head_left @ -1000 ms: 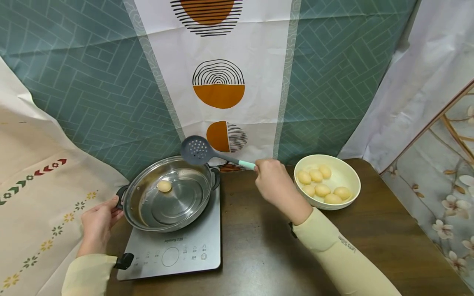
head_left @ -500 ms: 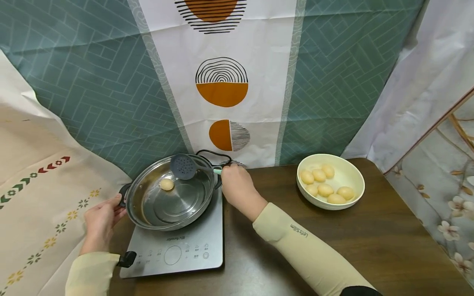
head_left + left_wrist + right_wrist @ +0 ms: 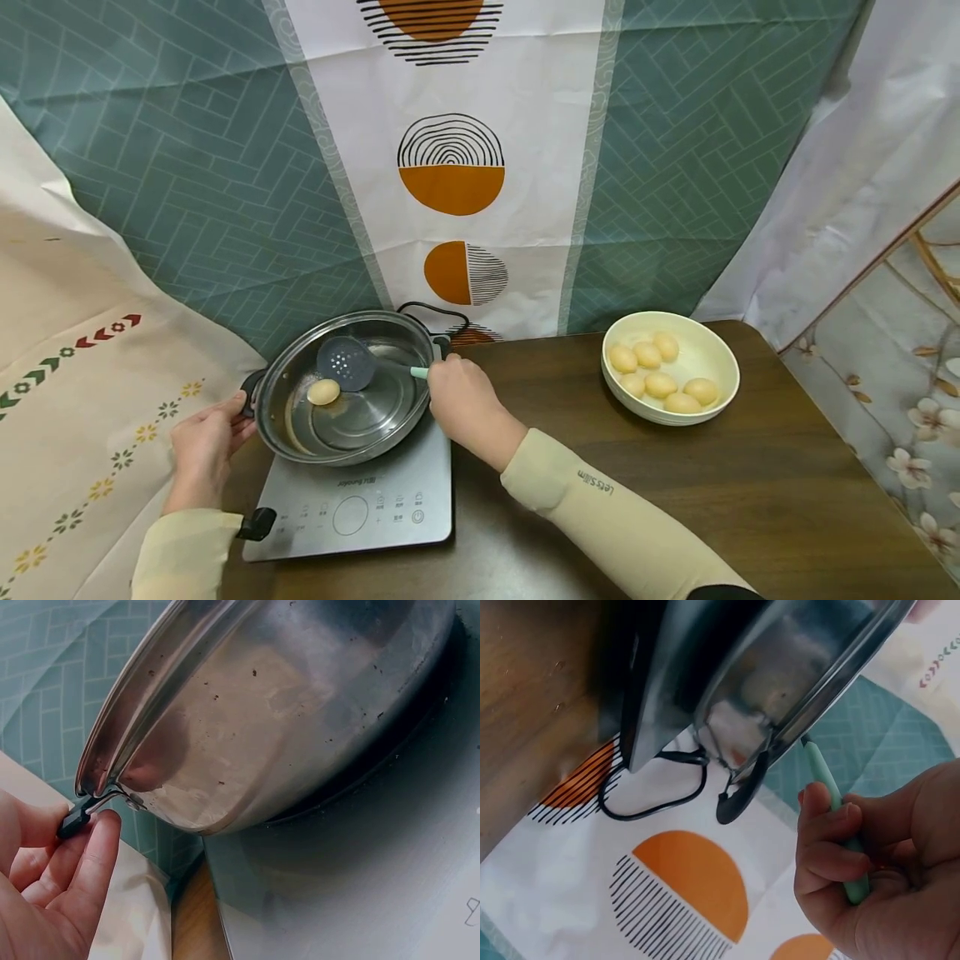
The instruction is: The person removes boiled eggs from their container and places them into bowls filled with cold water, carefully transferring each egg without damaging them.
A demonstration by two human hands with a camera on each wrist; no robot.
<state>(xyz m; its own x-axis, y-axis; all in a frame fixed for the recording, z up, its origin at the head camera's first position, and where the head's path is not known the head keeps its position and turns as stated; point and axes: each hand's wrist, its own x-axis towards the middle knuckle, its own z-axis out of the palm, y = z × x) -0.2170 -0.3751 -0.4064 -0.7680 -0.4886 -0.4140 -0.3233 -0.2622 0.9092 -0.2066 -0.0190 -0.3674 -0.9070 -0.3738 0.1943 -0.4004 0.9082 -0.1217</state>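
A steel pot (image 3: 390, 429) with water in it stands on the induction cooktop (image 3: 405, 492). My left hand (image 3: 206, 446) pinches its black left handle (image 3: 73, 822) between thumb and fingers. My right hand (image 3: 467, 406) grips the mint-green handle (image 3: 825, 776) of a skimmer, fingers curled round it. The grey perforated head of the skimmer (image 3: 347, 363) is down inside the pot. Right at the head's lower left edge lies one pale yellow, egg-shaped ball (image 3: 323, 392). In the right wrist view the skimmer's head is hidden behind the pot wall.
A cream bowl (image 3: 716, 350) with several similar pale yellow balls (image 3: 660, 384) stands on the brown wooden table (image 3: 525, 517) at the right. Behind the pot a black cord (image 3: 656, 810) loops against the patterned cloth (image 3: 660, 167) that hangs at the back.
My right hand has swung left from beside the bowl, lowering the skimmer from above the pot's rim into the pot. The ball has shifted slightly left. My left hand keeps its hold.
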